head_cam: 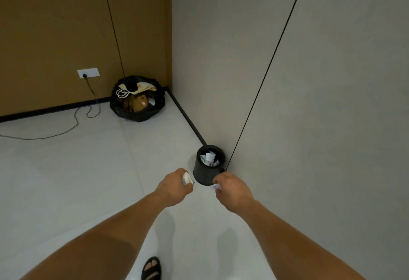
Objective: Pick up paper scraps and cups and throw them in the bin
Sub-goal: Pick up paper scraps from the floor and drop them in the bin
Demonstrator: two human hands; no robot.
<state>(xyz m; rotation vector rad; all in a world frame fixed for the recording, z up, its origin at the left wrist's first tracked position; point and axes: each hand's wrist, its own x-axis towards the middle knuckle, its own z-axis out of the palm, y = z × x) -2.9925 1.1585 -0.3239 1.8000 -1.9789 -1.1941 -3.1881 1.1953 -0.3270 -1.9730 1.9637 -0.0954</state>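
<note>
Our left hand (174, 185) clasps a crumpled paper wad (187, 178); our right hand (232, 191) pinches a small scrap (216, 186). The black bin (204, 174), paper-filled, stands by the wall at twelve o'clock, just beyond both hands.

Pale tiled floor (77, 180) is filling the lower left and middle of the frame, thin joint lines running across it. Black bin (204, 175) is standing on it just right of centre, tight against the grey wall; open black rubbish bag (137, 114) is sitting in the room corner, upper left of centre. Dark cable (66, 132) is trailing across the floor at far left, and a sandalled foot (151, 268) is standing at bottom centre.
</note>
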